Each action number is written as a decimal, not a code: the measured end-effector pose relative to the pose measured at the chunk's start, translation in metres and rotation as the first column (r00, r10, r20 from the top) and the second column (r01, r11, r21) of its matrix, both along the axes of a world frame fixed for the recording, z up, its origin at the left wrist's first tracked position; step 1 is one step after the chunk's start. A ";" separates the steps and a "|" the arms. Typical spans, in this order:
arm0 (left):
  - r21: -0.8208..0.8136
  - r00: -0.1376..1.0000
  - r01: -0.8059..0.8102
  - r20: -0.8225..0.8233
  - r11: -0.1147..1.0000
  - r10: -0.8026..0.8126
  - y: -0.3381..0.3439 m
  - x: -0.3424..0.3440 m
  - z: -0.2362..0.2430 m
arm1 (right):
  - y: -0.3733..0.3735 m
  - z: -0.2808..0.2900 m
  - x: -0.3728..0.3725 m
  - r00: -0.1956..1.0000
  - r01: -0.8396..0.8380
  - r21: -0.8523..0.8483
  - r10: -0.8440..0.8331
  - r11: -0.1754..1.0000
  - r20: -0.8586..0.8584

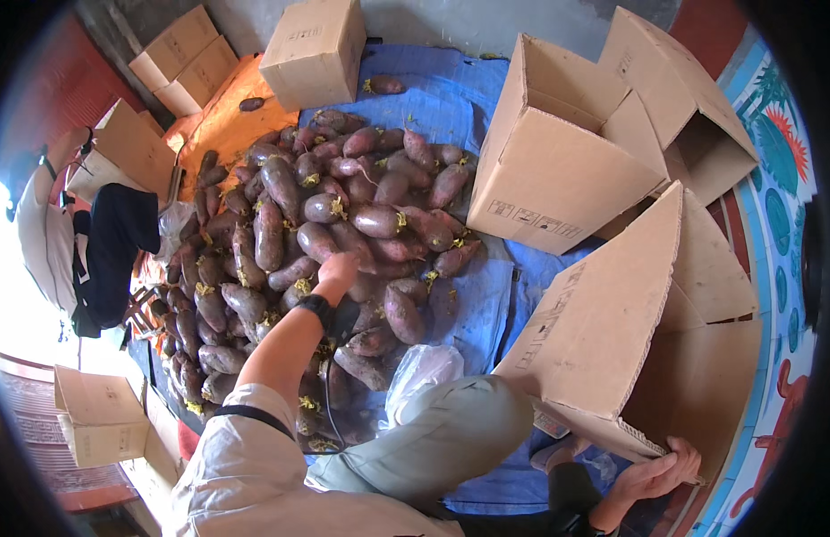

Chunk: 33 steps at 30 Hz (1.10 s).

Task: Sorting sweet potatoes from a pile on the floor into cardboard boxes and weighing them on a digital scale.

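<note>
A broad heap of dark purple sweet potatoes, many with yellow-green sprouts, covers the ground in front of me. My left hand reaches into its middle, closed on one sweet potato that looks slightly blurred. Its fingertips are partly hidden. At the lower right my right hand grips the near bottom edge of a large cardboard box. That box is tilted, its opening turned to the right, and my fingers curl over the edge. A black band circles my left wrist.
Two more large boxes, one a carton, stand at the far right. A closed box sits behind the heap on blue tarp. At left, a person in dark clothing is beside another box. A clear plastic bag lies by my knee.
</note>
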<state>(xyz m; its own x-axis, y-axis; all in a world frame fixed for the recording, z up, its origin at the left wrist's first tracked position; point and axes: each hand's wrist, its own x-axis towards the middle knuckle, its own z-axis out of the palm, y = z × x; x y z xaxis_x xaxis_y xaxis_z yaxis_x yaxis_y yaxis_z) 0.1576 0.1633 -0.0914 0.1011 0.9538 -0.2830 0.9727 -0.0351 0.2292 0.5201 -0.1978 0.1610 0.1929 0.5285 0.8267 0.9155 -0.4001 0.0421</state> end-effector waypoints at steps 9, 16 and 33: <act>0.288 0.961 -0.129 0.271 0.949 0.048 -0.031 -0.049 0.028 | -0.005 0.000 0.001 0.996 0.054 -0.010 -0.054 0.999 -0.066; -0.054 0.538 -0.170 0.832 0.984 0.139 -0.042 -0.026 0.119 | 0.000 0.004 -0.001 0.997 -0.026 0.029 0.028 0.999 -0.069; 0.564 -0.383 0.341 0.814 0.752 -0.437 -0.197 0.251 0.410 | -0.006 0.012 -0.004 0.995 -0.080 0.084 0.084 0.993 -0.049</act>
